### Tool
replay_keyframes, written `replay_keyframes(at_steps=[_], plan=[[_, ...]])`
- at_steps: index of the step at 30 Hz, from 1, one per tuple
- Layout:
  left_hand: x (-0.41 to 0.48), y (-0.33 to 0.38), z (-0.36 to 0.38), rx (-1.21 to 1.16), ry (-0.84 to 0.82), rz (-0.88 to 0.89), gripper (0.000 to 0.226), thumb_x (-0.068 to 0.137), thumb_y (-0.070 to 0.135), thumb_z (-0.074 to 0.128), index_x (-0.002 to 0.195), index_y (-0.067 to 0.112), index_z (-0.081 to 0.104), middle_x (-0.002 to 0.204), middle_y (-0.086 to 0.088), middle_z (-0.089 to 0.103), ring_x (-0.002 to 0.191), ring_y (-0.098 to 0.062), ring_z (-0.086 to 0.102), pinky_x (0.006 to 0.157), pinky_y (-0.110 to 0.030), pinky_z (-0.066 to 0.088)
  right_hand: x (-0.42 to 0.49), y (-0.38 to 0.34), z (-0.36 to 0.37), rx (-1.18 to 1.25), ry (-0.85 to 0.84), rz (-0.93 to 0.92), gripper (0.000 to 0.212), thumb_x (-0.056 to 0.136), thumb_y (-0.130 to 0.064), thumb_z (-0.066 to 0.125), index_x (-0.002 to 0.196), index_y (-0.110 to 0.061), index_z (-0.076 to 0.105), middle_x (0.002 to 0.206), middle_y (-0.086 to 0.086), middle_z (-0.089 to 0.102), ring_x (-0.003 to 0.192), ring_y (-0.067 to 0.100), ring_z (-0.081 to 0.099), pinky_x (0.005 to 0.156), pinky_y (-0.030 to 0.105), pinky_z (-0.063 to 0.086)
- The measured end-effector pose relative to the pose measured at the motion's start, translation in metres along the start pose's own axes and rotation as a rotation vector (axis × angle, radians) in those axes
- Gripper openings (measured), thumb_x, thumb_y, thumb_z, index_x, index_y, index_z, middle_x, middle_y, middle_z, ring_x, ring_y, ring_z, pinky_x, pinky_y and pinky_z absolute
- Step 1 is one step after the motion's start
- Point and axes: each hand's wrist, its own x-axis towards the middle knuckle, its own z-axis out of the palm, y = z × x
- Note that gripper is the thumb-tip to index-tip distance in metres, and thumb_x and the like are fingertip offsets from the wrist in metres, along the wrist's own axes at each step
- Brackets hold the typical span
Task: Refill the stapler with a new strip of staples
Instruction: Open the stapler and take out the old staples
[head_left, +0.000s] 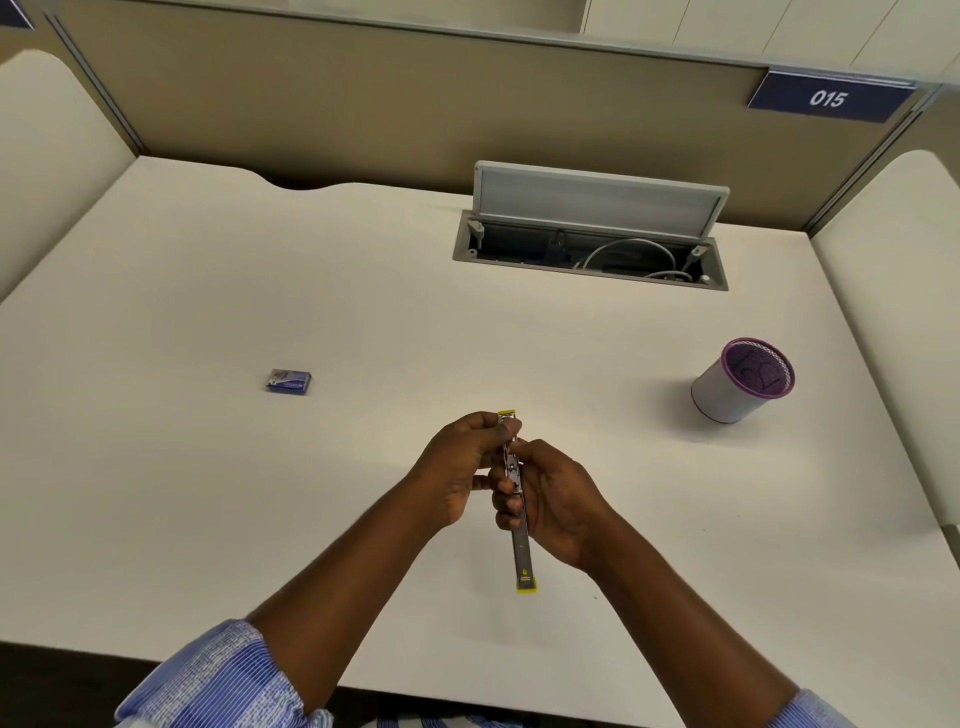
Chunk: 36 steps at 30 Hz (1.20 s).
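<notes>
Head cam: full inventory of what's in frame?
stapler: 1, grey with yellow ends, held above the desk's near centre
staple box: 1, blue, left on the desk
mesh pen cup: 1, white with purple rim, right on the desk
cable hatch: 1, grey, lid raised, far side of the desk
number plate: 1, navy, reads 015, on the partition
desk: 1, white
left hand: on the stapler's far end
right hand: around the stapler's middle

White desk (363, 291): blue staple box (289, 382) left, purple-rimmed mesh cup (740, 382) right.
</notes>
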Motion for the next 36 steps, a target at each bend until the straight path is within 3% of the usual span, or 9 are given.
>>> replay_keyframes(at_steps=[5, 8, 15, 19, 25, 29, 36], plan=[[-0.003, -0.008, 0.003, -0.056, -0.001, 0.026, 0.03, 0.092, 0.029, 0.071, 0.116, 0.011, 0.072, 0.074, 0.002, 0.064, 0.048, -0.014, 0.051, 0.058, -0.027, 0.05, 0.001, 0.001, 0.0, -0.013, 0.02, 0.0, 0.033, 0.102, -0.03, 0.038, 0.083, -0.009, 0.055, 0.066, 0.005, 0.042, 0.054, 0.017, 0.036, 0.053, 0.031, 0.029], [-0.007, -0.012, 0.006, -0.111, -0.008, 0.038, 0.019, 0.097, 0.024, 0.063, 0.112, 0.018, 0.074, 0.074, 0.001, 0.062, 0.046, -0.013, 0.048, 0.048, -0.024, 0.047, 0.002, 0.002, 0.001, -0.019, 0.029, -0.005, 0.036, 0.103, -0.03, 0.037, 0.079, -0.01, 0.055, 0.066, 0.004, 0.042, 0.054, 0.017, 0.036, 0.054, 0.032, 0.029], [-0.015, -0.017, 0.017, -0.209, 0.028, -0.023, 0.029, 0.097, 0.014, 0.052, 0.117, 0.021, 0.071, 0.063, -0.003, 0.046, 0.041, -0.012, 0.036, 0.04, -0.021, 0.034, 0.003, 0.009, 0.001, -0.02, 0.03, -0.009, 0.038, 0.098, -0.031, 0.037, 0.073, -0.013, 0.058, 0.065, 0.004, 0.043, 0.054, 0.018, 0.038, 0.054, 0.032, 0.032], [-0.018, -0.019, 0.021, -0.196, 0.054, -0.049, 0.034, 0.096, 0.013, 0.05, 0.114, 0.029, 0.074, 0.059, 0.001, 0.041, 0.042, -0.011, 0.033, 0.042, -0.02, 0.029, 0.002, 0.009, 0.0, -0.015, 0.025, -0.004, 0.031, 0.095, -0.035, 0.038, 0.081, -0.013, 0.054, 0.065, 0.003, 0.042, 0.054, 0.017, 0.038, 0.054, 0.032, 0.032], [-0.024, -0.02, 0.025, -0.159, 0.071, -0.041, 0.039, 0.097, 0.015, 0.045, 0.114, 0.037, 0.073, 0.051, 0.008, 0.036, 0.043, -0.01, 0.031, 0.042, -0.021, 0.027, 0.005, 0.01, 0.002, -0.1, 0.143, 0.044, 0.04, 0.097, -0.056, 0.045, 0.092, -0.017, 0.052, 0.062, 0.0, 0.036, 0.051, 0.015, 0.034, 0.052, 0.03, 0.03], [-0.028, -0.021, 0.028, -0.143, 0.074, -0.029, 0.036, 0.1, 0.021, 0.046, 0.116, 0.04, 0.072, 0.056, 0.007, 0.035, 0.048, -0.011, 0.03, 0.042, -0.022, 0.029, 0.006, 0.012, 0.003, -0.131, 0.201, 0.042, 0.039, 0.098, -0.047, 0.048, 0.071, -0.019, 0.048, 0.058, -0.001, 0.036, 0.048, 0.015, 0.034, 0.049, 0.028, 0.032], [-0.03, -0.021, 0.028, -0.084, 0.038, -0.018, 0.04, 0.099, 0.018, 0.045, 0.12, 0.043, 0.068, 0.054, 0.008, 0.033, 0.05, -0.012, 0.03, 0.044, -0.022, 0.028, 0.003, 0.012, 0.002, -0.119, 0.194, 0.026, 0.034, 0.096, -0.035, 0.045, 0.067, -0.016, 0.047, 0.057, 0.002, 0.036, 0.048, 0.017, 0.033, 0.051, 0.03, 0.033]])
